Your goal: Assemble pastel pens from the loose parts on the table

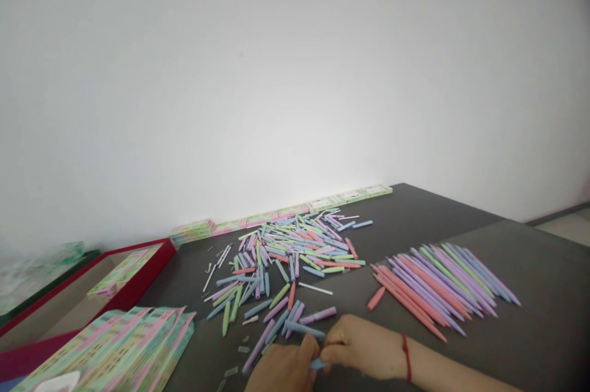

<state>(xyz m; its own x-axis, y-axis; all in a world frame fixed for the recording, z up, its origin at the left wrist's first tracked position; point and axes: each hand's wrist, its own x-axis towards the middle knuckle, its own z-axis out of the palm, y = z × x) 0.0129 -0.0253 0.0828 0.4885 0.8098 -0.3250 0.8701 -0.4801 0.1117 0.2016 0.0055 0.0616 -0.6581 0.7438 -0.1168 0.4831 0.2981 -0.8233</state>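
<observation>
My left hand (282,369) and my right hand (362,348) meet at the bottom middle of the head view, fingers closed together. Between their fingertips shows a light-blue pen part (317,364), pinched from both sides; the rest of it is hidden by the fingers. A red cord circles my right wrist. Just beyond the fingertips lies a blue pen barrel (304,329), with a purple barrel (318,316) behind it. Past these spreads a loose heap of pastel pen parts (295,244). Right of my right hand, a row of full-length pastel pens (437,287) lies side by side.
Printed pastel packs (124,349) overlap at the lower left. A red-rimmed box (142,281) holding similar packs stands behind them. More flat packs (276,215) line the wall edge of the dark table (544,306). Thin white refills (316,288) and small clear pieces (231,372) lie scattered.
</observation>
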